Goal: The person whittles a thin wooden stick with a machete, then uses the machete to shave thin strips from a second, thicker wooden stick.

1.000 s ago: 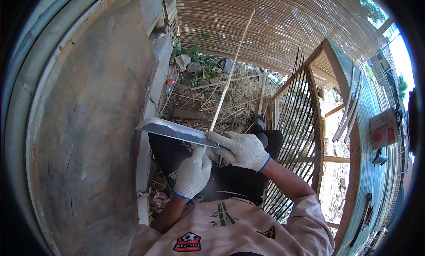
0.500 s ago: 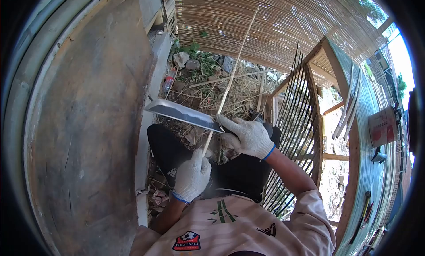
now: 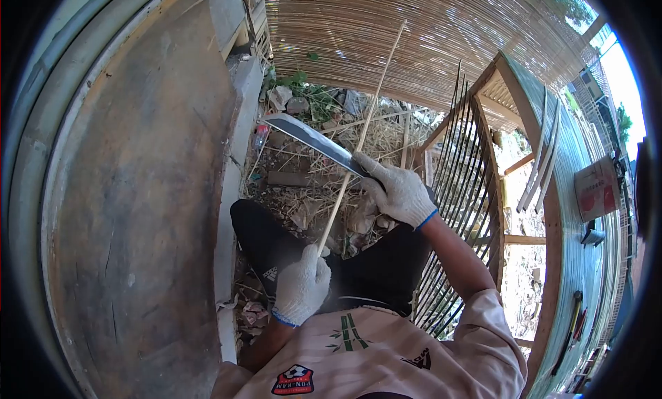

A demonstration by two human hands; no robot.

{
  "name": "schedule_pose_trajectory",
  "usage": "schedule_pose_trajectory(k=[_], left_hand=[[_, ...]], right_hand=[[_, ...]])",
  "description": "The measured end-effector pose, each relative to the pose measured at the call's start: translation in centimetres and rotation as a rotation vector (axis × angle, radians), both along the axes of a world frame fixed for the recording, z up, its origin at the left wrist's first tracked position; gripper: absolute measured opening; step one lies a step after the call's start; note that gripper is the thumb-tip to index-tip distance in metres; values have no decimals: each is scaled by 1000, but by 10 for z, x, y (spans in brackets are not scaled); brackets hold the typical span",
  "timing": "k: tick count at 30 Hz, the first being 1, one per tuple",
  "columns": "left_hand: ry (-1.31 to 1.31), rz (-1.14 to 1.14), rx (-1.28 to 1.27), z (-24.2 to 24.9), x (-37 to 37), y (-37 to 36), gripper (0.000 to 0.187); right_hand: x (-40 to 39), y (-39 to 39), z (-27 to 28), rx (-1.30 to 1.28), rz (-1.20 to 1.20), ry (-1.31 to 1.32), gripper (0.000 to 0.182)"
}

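In a white knitted glove, my left hand (image 3: 302, 286) is closed round the lower end of a long, thin bamboo strip (image 3: 370, 113). The strip slants up and away from me toward the reed screen. My right hand (image 3: 396, 192), gloved the same way, grips a machete (image 3: 312, 138) by its handle, which the fingers mostly hide. Its broad blade points up and left and crosses the strip just beyond my right fingers. My right index finger stretches along the blade's base, right at the strip.
Straw and shavings (image 3: 331, 151) litter the ground between my knees. On the left stands a big wooden board (image 3: 138, 192). To the right are a rack of thin dark rods (image 3: 462, 164) and a green-topped bench (image 3: 572, 261) holding a box (image 3: 596, 188). A reed screen (image 3: 331, 40) closes the far side.
My right hand has slid the machete up the strip, away from my left hand, and the blade tip has swung upward. My left hand keeps its hold on the strip's lower end.
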State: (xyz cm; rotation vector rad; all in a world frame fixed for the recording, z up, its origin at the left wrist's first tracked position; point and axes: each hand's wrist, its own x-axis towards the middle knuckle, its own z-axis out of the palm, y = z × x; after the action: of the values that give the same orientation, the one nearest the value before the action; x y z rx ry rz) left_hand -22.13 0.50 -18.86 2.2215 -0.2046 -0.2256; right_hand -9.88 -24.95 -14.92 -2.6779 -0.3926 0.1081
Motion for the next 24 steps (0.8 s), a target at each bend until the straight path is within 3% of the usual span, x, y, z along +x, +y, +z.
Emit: schedule_pose_trajectory(k=[2,5,8,16,20,24], left_hand=[[-35,4,12,-4,0,0,20],[-48,-3,32,-9,4,0,22],[-82,-1,15,-4,11,-5,18],[-100,-1,10,-9,9,-1,15],[-20,-8,-35,-1,6,-1,16],[-43,2,-45,-2,8,-1,16]], right_hand=[[-2,-4,-1,-30,71,-113,56],[-18,0,4,-98,201,-77,56],[-2,-7,-3,13,131,-90,55],[-13,0,4,-95,191,-149,55],[16,-12,2,-47,-32,-130,57],[1,-9,0,-65,125,-229,58]])
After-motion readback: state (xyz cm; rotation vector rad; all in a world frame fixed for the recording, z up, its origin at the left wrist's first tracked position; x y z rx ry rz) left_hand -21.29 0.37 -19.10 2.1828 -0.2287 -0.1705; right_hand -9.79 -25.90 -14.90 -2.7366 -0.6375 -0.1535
